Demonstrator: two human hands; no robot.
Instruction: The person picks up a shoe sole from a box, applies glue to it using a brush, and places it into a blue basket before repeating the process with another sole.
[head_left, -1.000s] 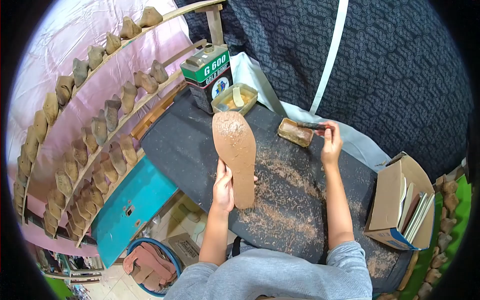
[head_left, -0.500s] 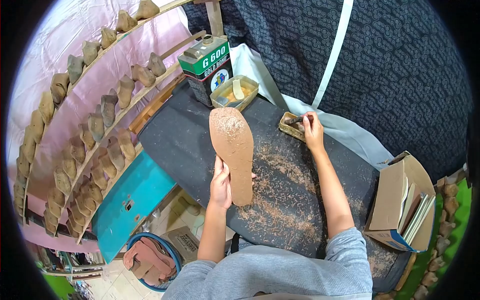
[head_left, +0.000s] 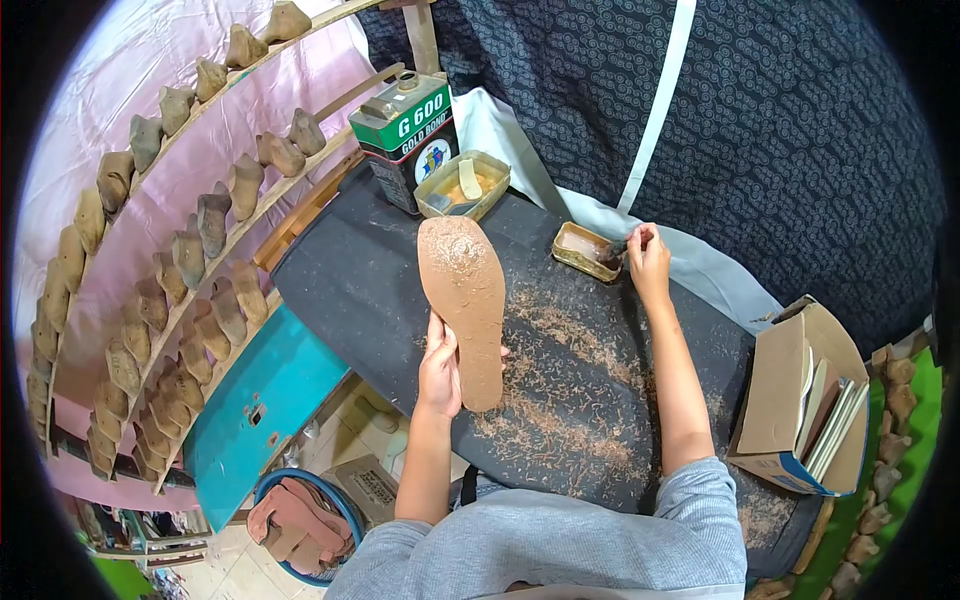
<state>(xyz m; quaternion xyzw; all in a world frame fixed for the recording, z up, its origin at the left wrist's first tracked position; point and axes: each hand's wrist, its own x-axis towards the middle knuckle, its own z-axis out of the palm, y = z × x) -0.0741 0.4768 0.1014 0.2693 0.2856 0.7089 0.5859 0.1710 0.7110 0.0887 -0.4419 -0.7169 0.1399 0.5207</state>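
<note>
So the left hand is gripping a tan shoe sole by its heel end, holding it up over the dark table. Right hand is pinched around a small brush at the little glue tray, with shavings all over.

The green and white can at the far edge of the desk reads "G 600" in white, with "GOLD BOND" beneath it.
</note>
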